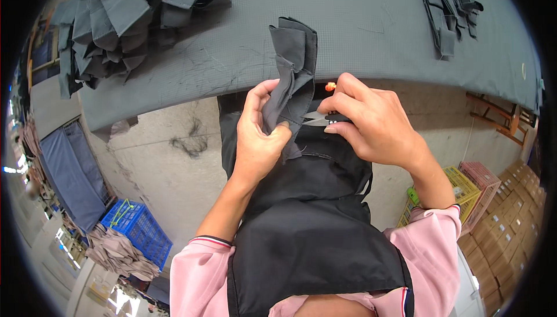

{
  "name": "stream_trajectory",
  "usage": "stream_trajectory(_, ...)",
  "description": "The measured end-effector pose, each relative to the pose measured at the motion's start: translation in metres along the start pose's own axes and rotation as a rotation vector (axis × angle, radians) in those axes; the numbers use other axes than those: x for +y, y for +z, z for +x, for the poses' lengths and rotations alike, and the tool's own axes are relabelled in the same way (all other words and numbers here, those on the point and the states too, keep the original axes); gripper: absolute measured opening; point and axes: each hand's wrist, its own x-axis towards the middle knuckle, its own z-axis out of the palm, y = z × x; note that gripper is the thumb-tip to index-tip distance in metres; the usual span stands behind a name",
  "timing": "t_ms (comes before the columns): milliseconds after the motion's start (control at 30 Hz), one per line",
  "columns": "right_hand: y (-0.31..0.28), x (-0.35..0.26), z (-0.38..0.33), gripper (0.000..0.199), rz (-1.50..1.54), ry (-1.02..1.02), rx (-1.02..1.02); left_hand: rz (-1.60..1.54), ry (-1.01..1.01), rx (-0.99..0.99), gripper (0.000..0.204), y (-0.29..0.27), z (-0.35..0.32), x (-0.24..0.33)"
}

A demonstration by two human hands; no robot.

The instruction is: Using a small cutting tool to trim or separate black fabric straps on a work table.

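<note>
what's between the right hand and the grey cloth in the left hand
The head view shows silver blades there, part of the snips in the right hand; they point toward the grey cloth, contact unclear.

A bench [360,44] with a grey cover ran across the far side, a thin pale ring [523,71] near its right end. A tangle of dark thread [194,141] lay on the floor [154,172], left of centre. Farther left was dark blue cloth [68,169]; just nearer stood a blue crate [148,234], with beige cloth [118,253] heaped beside it. On the right, a wooden frame [506,116] stood farther off than a yellow crate [462,186] and a pink crate [484,184], side by side. Brown boxes [500,230] were massed right of the crates.
</note>
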Motion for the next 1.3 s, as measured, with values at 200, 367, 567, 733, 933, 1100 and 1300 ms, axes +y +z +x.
stream_trajectory(200,0.002,0.000,0.000,0.029,0.103,0.088,0.009,-0.016,-0.029,-0.023,0.056,-0.002,0.000,-0.002)
stream_trajectory(367,0.007,0.000,0.000,0.029,0.136,0.100,-0.009,-0.033,-0.048,-0.027,0.057,-0.003,0.001,-0.006)
stream_trajectory(567,0.010,0.007,0.003,0.024,0.052,-0.049,0.001,-0.060,-0.076,-0.036,0.057,-0.003,0.003,-0.004)
stream_trajectory(733,0.009,0.007,0.003,0.028,-0.023,-0.131,0.010,-0.054,-0.130,-0.047,0.064,-0.003,0.003,-0.003)
stream_trajectory(933,0.007,0.005,0.003,0.026,-0.042,-0.099,-0.029,-0.133,-0.144,-0.029,0.058,-0.002,0.003,-0.007)
stream_trajectory(1100,0.023,-0.002,-0.008,0.031,0.316,0.050,0.327,-0.243,-0.148,0.050,0.042,-0.016,0.007,-0.018)
stream_trajectory(1300,0.076,-0.021,0.017,0.018,0.854,0.350,0.592,-0.451,-0.082,-0.074,0.045,0.004,0.006,-0.004)
